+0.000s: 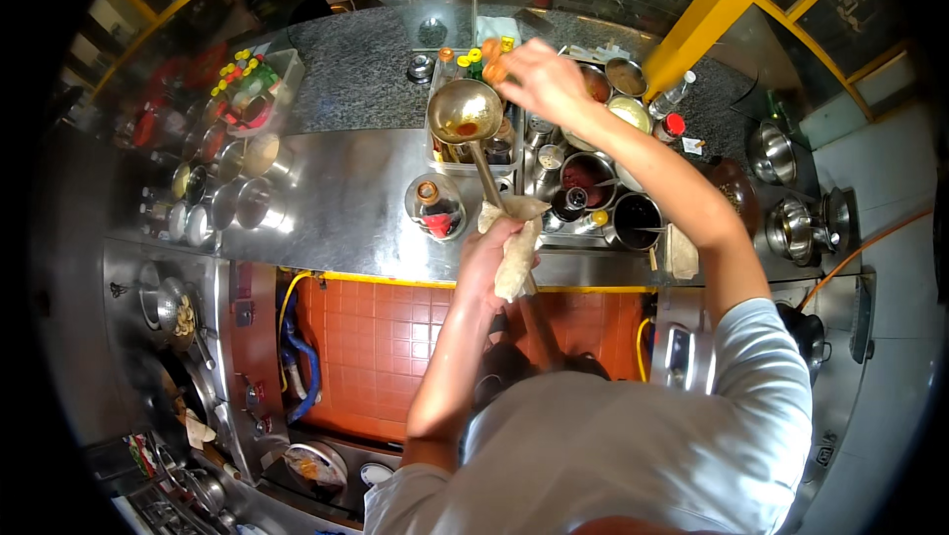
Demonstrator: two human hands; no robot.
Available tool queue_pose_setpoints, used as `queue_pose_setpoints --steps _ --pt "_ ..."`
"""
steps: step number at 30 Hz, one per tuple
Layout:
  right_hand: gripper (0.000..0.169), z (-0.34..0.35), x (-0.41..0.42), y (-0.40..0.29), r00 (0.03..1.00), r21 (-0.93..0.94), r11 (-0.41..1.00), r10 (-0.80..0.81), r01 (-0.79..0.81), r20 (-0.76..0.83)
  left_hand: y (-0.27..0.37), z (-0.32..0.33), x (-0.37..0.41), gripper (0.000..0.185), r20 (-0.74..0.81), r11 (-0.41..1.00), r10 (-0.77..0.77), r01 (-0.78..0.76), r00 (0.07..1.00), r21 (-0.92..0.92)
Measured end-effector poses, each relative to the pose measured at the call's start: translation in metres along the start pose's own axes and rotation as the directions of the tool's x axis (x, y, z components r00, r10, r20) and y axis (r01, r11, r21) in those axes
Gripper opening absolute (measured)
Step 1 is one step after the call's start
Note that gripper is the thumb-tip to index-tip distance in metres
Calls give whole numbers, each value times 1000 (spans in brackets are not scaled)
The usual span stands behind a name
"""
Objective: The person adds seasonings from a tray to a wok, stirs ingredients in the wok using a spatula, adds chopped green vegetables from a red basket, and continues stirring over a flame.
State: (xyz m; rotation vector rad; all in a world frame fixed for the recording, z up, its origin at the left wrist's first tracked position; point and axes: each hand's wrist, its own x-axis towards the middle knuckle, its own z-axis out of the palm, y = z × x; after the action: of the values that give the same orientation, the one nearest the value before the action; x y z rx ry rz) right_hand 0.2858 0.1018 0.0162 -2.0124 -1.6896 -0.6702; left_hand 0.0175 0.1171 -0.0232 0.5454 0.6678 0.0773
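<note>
My left hand point(489, 257) grips the handle of a metal ladle point(465, 112) together with a pale cloth point(515, 257). The ladle's bowl lies over a clear plastic bin of bottles, and a little reddish-brown liquid sits in it. My right hand point(537, 79) is raised just right of the bowl, its fingers closed around an orange-brown item point(493, 60) that is blurred; what it is I cannot tell. A bottle of dark liquid with a brown cap point(428, 194) stands in a clear container left of the ladle's handle.
Steel pots of sauces, one with red paste point(586, 175) and one dark point(636, 220), stand right of the bin. A folded cloth point(680, 253) lies near the counter's front edge. Farther left are a bin of bottles point(293, 82) and several steel containers. A yellow post point(712, 16) rises at the right.
</note>
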Motion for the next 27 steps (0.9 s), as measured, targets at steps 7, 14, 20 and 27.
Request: queue_pose_setpoints --steps 7,14,20,27 --pt "10 34 -17 3 874 -313 872 -223 377 431 -11 16 1 21 27 1000 -7 7 1000 14" --pt "8 38 -17 10 836 -309 873 -176 377 520 -16 15 8 19 60 999 -12 10 998 34" --pt "9 39 -15 14 855 -321 882 -154 345 495 -13 18 5 19 40 999 -11 9 999 40" --pt "10 28 -12 12 839 -309 884 -149 350 523 -13 17 8 19 48 999 -33 31 998 40"
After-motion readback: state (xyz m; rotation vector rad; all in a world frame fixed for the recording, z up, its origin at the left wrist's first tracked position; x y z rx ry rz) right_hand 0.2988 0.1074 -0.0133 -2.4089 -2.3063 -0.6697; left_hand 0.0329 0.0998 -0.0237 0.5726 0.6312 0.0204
